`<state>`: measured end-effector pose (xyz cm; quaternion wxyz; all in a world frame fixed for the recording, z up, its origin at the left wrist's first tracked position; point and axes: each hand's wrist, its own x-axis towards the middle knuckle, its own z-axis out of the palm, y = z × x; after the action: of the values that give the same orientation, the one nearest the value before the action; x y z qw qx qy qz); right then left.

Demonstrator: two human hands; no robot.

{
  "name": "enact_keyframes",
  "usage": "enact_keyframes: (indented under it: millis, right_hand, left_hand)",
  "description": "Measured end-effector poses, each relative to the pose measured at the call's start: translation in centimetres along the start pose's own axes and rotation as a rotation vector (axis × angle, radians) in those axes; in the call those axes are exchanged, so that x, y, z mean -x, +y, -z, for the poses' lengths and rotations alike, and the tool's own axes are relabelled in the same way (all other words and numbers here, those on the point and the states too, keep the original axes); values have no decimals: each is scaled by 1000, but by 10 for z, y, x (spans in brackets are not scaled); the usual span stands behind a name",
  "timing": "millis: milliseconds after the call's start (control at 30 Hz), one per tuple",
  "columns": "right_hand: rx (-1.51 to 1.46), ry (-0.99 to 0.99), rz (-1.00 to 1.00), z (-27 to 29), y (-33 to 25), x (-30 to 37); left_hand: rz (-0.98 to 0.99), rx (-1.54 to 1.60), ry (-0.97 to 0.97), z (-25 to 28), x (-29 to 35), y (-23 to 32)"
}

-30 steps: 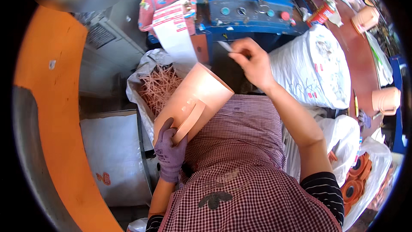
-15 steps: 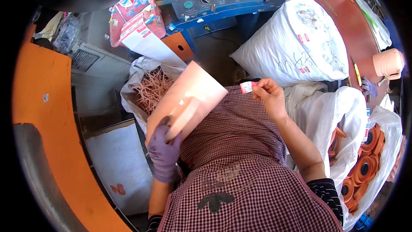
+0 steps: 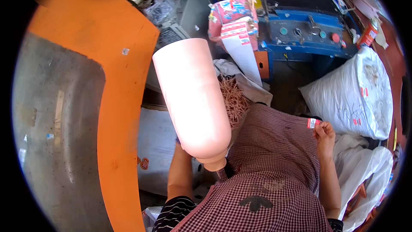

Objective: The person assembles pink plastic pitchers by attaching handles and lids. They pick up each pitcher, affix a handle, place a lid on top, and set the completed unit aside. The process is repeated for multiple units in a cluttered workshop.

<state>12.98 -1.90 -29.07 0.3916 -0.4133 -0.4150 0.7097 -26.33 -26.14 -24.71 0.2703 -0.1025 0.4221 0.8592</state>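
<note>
A pale pink plastic flask shell (image 3: pixel 193 94) is held up at the left of my lap. It is tilted, with its wide end up and away and its narrow neck toward my apron. My left hand (image 3: pixel 177 141), in a purple glove, is almost wholly hidden behind it; the earlier picture shows those fingers round its handle, which is out of sight now. Bare and raised at the right, my right hand (image 3: pixel 325 134) pinches a small red-and-white sticker (image 3: pixel 313 123) between thumb and fingers, apart from the shell.
An orange machine panel (image 3: pixel 122 103) curves along the left. Beyond my lap are a sack of pink plastic strips (image 3: pixel 233 96), a white carton (image 3: pixel 242 58) and a blue control panel (image 3: pixel 300 32). A stuffed white sack (image 3: pixel 347 99) and clear bags (image 3: pixel 362 167) stand right.
The shell has swung up and left, and turned so its handle no longer shows. My view has shifted left. The sticker stays pinched in my right hand.
</note>
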Motion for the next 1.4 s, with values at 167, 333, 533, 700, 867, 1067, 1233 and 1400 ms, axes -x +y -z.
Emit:
enact_keyframes:
  millis: [167,333,533,700,867,1067,1233,1400]
  right_hand:
    - [62,-18,-40,-13,-8,3]
    - [47,-93,-45,-21,-18,8]
    - [45,-76,-114,-18,-9,14]
    - [-50,-48,94,-51,-23,7]
    - [53,-211,914,-177,-115,26]
    - [404,-343,1631,-228,-121,15]
    - [489,-202,1736,-205,-137,-13]
    - [636,-55,1790,-164,-157,-52]
  left_hand:
    - [117,57,-14,15,-3,-50]
    - [163,47,-42,8,-19,-67]
    - [187,12,-50,8,-15,-67]
    - [219,-42,-80,2,-18,-72]
    - [263,-121,-127,-7,-23,-83]
    - [294,-185,-165,-18,-21,-82]
    - [342,-248,-219,-32,-28,-95]
    - [356,-329,-277,-44,-31,-102]
